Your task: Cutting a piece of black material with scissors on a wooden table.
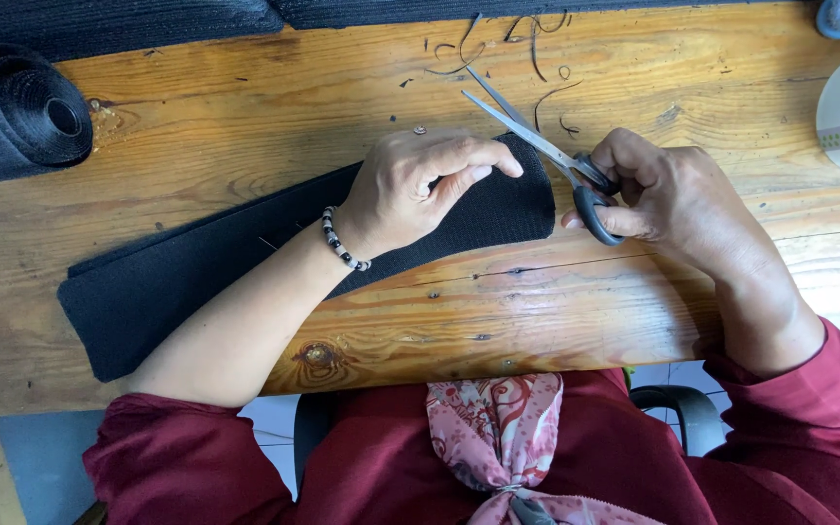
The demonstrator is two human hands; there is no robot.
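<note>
**Black webbing under the scissors**

We press our left hand flat on the coarse black woven strip lying across the knotty wooden bench; our right hand grips open steel scissors at its far-right end.

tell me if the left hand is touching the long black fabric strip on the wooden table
Touching. The head view shows the left hand pressed flat on the long black fabric strip, fingers curled over its upper edge, no gap visible between them.
</note>
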